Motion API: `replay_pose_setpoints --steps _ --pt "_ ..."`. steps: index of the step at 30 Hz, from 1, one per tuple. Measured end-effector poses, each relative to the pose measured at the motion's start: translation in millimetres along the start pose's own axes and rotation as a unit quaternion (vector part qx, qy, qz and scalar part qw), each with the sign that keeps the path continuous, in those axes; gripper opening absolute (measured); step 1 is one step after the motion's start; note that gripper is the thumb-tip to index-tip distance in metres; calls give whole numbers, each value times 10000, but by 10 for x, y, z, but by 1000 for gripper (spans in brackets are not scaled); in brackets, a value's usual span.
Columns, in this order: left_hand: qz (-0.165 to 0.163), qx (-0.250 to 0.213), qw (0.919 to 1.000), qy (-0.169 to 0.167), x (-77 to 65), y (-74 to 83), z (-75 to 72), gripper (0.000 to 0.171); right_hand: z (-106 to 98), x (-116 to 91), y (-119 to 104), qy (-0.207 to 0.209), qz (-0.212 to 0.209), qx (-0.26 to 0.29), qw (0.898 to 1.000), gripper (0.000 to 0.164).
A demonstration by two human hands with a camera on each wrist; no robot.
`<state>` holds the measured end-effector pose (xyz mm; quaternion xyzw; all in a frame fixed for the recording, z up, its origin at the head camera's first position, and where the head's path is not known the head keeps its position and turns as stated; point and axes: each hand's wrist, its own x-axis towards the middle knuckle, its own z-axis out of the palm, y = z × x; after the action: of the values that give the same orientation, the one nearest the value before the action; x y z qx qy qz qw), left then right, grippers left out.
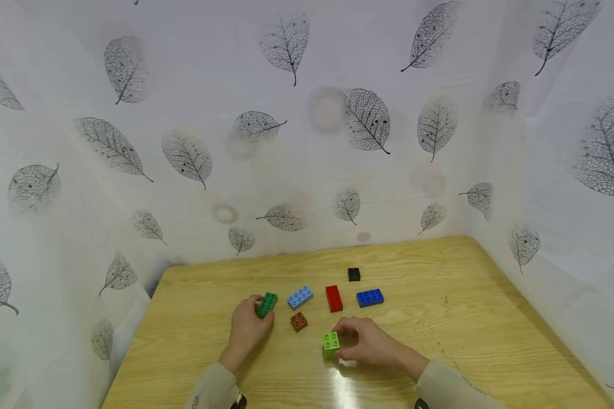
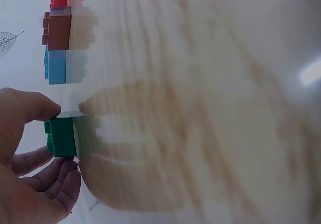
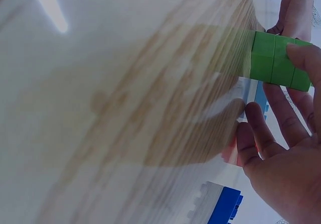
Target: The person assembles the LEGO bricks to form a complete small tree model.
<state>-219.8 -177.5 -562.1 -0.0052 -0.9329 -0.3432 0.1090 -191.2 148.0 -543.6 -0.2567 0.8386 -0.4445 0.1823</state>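
Note:
My left hand (image 1: 248, 326) pinches a dark green toy brick (image 2: 63, 137) between thumb and fingers, right at the tabletop. Its studs face up in the head view. My right hand (image 1: 370, 342) grips a stack of light green bricks (image 3: 280, 61), thumb on one side and fingertips on the other. Seams in the right wrist view mark three layers, and the top one shows its studs in the head view. A small brown brick (image 1: 299, 321) lies between the two hands, nearer the left. Just right of the dark green brick is a light blue brick (image 1: 300, 297).
Behind my right hand lie a red brick (image 1: 334, 298) and a blue brick (image 1: 370, 297). Farther back is a small black brick (image 1: 354, 274). The wooden table (image 1: 471, 307) meets a white leaf-print curtain (image 1: 307, 170) at its back and sides.

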Motion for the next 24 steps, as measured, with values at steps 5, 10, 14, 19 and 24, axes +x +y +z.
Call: replay_pose_setpoints --steps 5,10,14,19,24 --pt "-96 14 9999 -80 -4 10 -2 46 -2 -2 3 -13 -12 -1 10000 27" --pt "-101 -6 9999 -101 -5 9 -8 41 -4 -2 -1 -36 -1 39 10000 26" --pt "-53 -147 9998 -103 -18 18 -31 36 -8 -6 -7 -41 2 38 10000 26" --pt "6 -386 9992 -62 -39 48 -57 34 -10 -11 -20 -27 16 15 10000 26" --pt "133 -659 9977 -6 -42 107 -119 34 -10 -14 -31 -9 26 -18 10000 25"
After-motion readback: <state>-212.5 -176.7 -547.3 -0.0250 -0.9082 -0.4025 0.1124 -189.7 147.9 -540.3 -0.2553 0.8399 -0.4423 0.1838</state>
